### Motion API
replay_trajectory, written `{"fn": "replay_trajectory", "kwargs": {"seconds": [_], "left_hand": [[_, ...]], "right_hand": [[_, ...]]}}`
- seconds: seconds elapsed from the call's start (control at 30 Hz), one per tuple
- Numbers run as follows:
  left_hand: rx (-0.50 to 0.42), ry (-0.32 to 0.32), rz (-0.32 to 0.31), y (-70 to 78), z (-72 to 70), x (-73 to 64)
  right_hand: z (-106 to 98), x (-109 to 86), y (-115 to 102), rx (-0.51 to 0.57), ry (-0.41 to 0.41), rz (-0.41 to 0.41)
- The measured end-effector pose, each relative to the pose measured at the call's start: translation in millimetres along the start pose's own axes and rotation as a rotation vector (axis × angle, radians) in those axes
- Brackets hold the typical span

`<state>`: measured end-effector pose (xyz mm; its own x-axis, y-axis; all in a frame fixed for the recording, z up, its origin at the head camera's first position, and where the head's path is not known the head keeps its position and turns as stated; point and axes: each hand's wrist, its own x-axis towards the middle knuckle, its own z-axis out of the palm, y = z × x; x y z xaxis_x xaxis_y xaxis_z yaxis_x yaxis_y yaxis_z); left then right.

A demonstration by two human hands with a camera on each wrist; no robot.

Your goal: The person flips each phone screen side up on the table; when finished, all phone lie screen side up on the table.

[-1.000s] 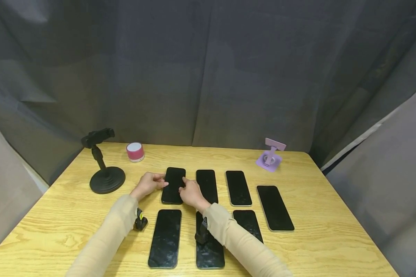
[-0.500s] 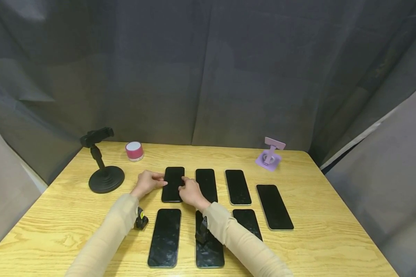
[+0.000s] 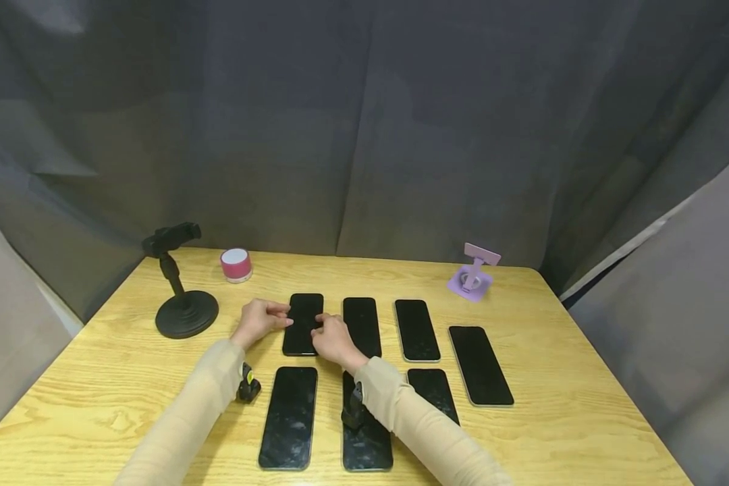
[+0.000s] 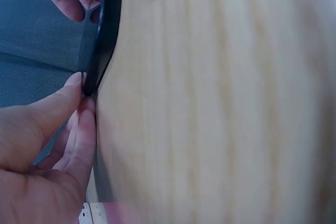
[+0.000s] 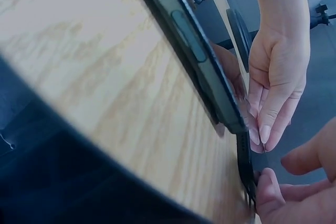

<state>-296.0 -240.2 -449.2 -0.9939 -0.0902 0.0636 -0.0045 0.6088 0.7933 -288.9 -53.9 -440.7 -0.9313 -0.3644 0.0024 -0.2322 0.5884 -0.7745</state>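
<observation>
A black smartphone (image 3: pixel 302 310) lies at the left end of the back row, between my two hands. My left hand (image 3: pixel 260 321) pinches its left edge; in the left wrist view the thumb (image 4: pixel 58 103) is on the screen side and the fingers are under the edge. At the phone's right edge is my right hand (image 3: pixel 334 339). The right wrist view has the index fingertip (image 5: pixel 269 182) against the phone's thin edge (image 5: pixel 244 166), while the thumb (image 5: pixel 302 158) stays apart from it. Another smartphone (image 3: pixel 361 324) lies just right of this hand.
Several more black phones, such as one at front left (image 3: pixel 288 418) and one at far right (image 3: pixel 481 364), lie on the wooden table (image 3: pixel 559 439). Behind them are a black phone stand (image 3: pixel 185 314), a pink cylinder (image 3: pixel 237 266) and a purple stand (image 3: pixel 470 280).
My right fingertips have shifted slightly left and toward me along the phone's right edge. The left hand keeps its pinch, and the phone has hardly moved.
</observation>
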Motion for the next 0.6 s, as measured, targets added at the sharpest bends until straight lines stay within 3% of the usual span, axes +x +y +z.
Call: {"fn": "replay_trajectory", "kwargs": {"seconds": [0.33, 0.5, 0.6], "left_hand": [[-0.010, -0.007, -0.006, 0.5, 6.1, 0.5], [0.010, -0.029, 0.017, 1.8, 1.3, 0.9], [0.056, -0.025, 0.057, 4.1, -6.3, -1.3]], "right_hand": [[-2.3, -3.8, 4.1, -0.025, -0.024, 0.020], [-9.6, -4.9, 2.5, 0.016, -0.056, 0.011], [-25.8, -8.6, 7.1, 0.020, -0.048, -0.037]]}}
